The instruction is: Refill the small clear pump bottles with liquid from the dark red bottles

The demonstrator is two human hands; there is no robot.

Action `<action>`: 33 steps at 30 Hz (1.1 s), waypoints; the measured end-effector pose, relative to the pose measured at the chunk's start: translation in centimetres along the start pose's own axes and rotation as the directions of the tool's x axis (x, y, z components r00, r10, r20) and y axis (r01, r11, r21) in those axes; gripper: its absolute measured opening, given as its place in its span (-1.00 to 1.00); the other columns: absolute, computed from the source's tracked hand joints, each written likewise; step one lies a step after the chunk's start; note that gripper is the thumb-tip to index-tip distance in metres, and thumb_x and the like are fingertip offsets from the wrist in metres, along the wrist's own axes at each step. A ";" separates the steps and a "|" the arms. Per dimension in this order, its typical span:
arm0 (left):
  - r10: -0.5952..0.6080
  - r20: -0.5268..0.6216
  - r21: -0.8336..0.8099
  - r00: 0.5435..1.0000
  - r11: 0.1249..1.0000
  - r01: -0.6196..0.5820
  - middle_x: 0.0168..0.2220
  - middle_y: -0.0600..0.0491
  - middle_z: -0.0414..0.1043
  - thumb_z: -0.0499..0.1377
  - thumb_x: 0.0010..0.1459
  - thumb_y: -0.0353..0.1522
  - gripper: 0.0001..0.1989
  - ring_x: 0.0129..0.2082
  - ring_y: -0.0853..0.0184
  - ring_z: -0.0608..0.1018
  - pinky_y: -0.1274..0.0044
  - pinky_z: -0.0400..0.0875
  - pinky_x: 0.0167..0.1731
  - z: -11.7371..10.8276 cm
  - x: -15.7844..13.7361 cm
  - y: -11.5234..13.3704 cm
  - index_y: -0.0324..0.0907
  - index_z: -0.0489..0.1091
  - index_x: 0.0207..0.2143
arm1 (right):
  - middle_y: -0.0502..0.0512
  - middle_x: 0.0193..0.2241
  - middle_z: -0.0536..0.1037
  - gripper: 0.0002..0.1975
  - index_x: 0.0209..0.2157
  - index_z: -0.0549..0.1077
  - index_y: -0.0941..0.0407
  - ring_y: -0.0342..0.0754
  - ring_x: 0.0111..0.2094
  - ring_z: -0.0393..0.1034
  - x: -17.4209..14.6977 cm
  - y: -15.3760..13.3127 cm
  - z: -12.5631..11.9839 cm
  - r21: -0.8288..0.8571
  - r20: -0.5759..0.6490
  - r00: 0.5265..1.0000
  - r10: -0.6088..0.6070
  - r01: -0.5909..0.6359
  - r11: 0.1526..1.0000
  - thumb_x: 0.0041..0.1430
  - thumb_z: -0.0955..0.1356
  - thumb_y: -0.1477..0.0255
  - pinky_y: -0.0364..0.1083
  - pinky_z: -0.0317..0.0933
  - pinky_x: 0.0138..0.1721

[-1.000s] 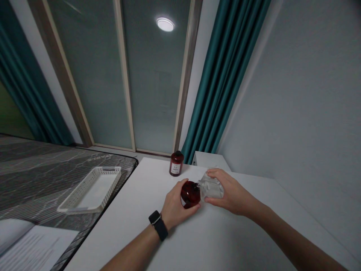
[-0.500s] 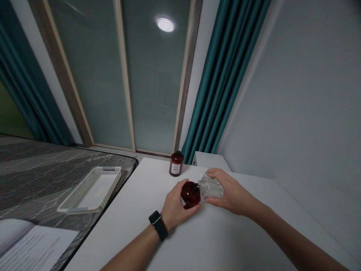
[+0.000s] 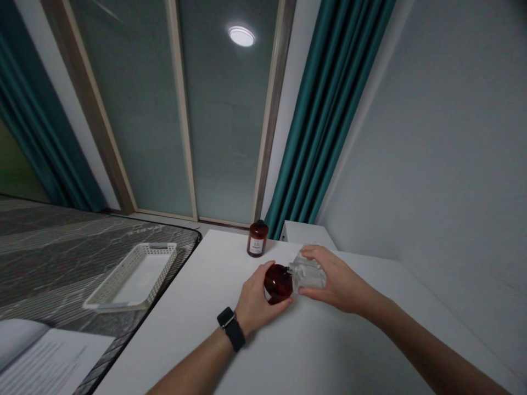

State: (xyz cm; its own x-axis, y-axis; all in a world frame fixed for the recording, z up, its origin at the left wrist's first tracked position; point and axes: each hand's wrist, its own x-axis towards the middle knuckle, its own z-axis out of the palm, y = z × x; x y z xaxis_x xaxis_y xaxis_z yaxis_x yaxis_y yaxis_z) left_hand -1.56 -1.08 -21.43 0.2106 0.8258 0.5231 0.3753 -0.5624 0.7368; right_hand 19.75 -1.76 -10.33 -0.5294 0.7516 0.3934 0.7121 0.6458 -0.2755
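My left hand point(image 3: 263, 299), with a black watch on its wrist, is wrapped round a dark red-brown bottle point(image 3: 278, 282) over the white table point(image 3: 288, 351). In my right hand point(image 3: 329, 282) is a clear glass bottle point(image 3: 308, 272), tipped on its side with its neck pointing left. The two bottle mouths meet, or nearly so; any liquid passing between them is too small to make out. Behind my hands a second red-brown bottle point(image 3: 257, 240) with a white label and dark cap stands upright near the table's far edge.
To the left, a dark marble-patterned surface point(image 3: 74, 258) carries a white perforated basket point(image 3: 99, 306) and an open book point(image 3: 57, 356). Beyond the table are a low white cabinet point(image 3: 308, 233), a teal curtain point(image 3: 325, 109) and glass sliding doors point(image 3: 226, 137). A grey wall point(image 3: 444, 164) bounds the right side.
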 end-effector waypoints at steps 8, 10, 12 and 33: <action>0.004 -0.006 0.001 1.000 1.000 -0.004 0.07 -0.11 0.41 0.37 -0.07 -0.34 -0.24 0.04 0.10 0.52 0.24 0.44 0.06 0.1 -0.1 -0.1 -0.18 0.14 0.17 | 0.29 0.05 0.45 -0.43 0.01 0.32 0.08 0.20 0.08 0.37 0.0 0.1 0.0 -0.022 0.013 1.000 -0.006 0.007 1.000 -0.03 0.52 0.36 0.24 0.29 0.10; 0.003 -0.007 0.000 1.000 1.000 -0.003 0.07 -0.11 0.41 0.36 -0.06 -0.34 -0.24 0.03 0.11 0.52 0.25 0.44 0.06 0.1 -0.1 -0.1 -0.18 0.14 0.17 | 0.28 0.05 0.45 -0.43 0.01 0.32 0.08 0.20 0.08 0.37 0.1 0.1 0.0 -0.025 0.016 1.000 -0.012 0.012 1.000 -0.03 0.52 0.36 0.25 0.29 0.10; 0.000 -0.009 -0.001 1.000 1.000 0.000 0.07 -0.11 0.41 0.36 -0.06 -0.33 -0.25 0.04 0.10 0.52 0.25 0.44 0.06 0.1 -0.1 0.0 -0.17 0.14 0.17 | 0.28 0.05 0.45 -0.43 0.01 0.32 0.08 0.20 0.08 0.37 0.1 0.1 -0.1 -0.029 0.018 1.000 -0.009 0.010 1.000 -0.03 0.52 0.36 0.25 0.29 0.10; -0.001 -0.021 -0.015 1.000 1.000 0.001 0.07 -0.11 0.43 0.37 -0.08 -0.34 -0.25 0.03 0.10 0.53 0.25 0.44 0.06 0.1 -0.1 0.1 -0.18 0.17 0.16 | 0.28 0.05 0.46 -0.44 0.00 0.33 0.07 0.21 0.08 0.37 0.2 0.0 -0.3 -0.024 0.034 0.999 0.004 -0.003 1.000 -0.04 0.52 0.36 0.25 0.28 0.11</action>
State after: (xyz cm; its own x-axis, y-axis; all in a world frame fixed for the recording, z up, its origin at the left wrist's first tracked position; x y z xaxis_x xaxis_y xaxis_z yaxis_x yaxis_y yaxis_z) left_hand -1.43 -1.19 -21.43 0.1913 0.8255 0.5310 0.3621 -0.5622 0.7435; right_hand 19.75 -1.68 -9.98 -0.5419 0.7583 0.3624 0.7245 0.6400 -0.2559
